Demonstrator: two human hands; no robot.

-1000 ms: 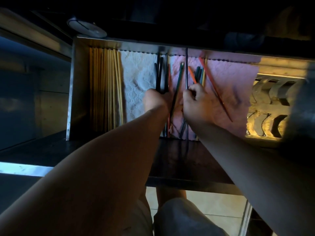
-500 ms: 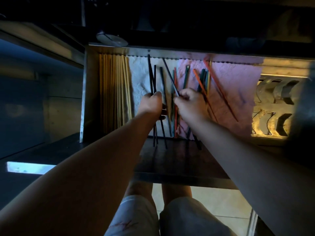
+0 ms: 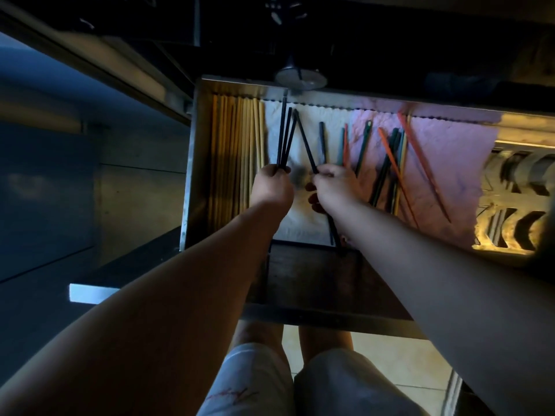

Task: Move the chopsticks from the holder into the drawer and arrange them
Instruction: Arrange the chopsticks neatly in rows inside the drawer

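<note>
1. Holding a small bunch of thin black chopsticks (image 3: 284, 139), the person's left hand (image 3: 273, 187) is closed tight around their lower ends, and the sticks fan up and away over the white paper towel (image 3: 309, 127) that lines the open metal drawer (image 3: 192, 163).
2. A second ago these black sticks lay mixed with the coloured ones in the middle of the drawer. Now they are lifted out and gathered on the left side, just beside the neat row of pale wooden chopsticks (image 3: 237, 157).
3. The right hand (image 3: 333, 187) is pinched shut on one more long black chopstick (image 3: 306, 142). This stick leans to the left, with its top near the bunch and its bottom end going down past the front edge of the drawer.
4. Half a second ago that stick was near the same place, so the right hand looks to be passing it over to the left bunch.
5. The loose green, orange and dark chopsticks (image 3: 390, 163) lie crossed and messy on the pink paper towel (image 3: 456, 175). They have not been lined up yet.
6. The chopsticks seen here are all in or over the drawer. The round dark thing above the drawer's back edge may be the holder, but it is too dim to be sure.
7. It seems the black ones are being sorted into one group first. The coloured pile would still need sorting after that.
</note>
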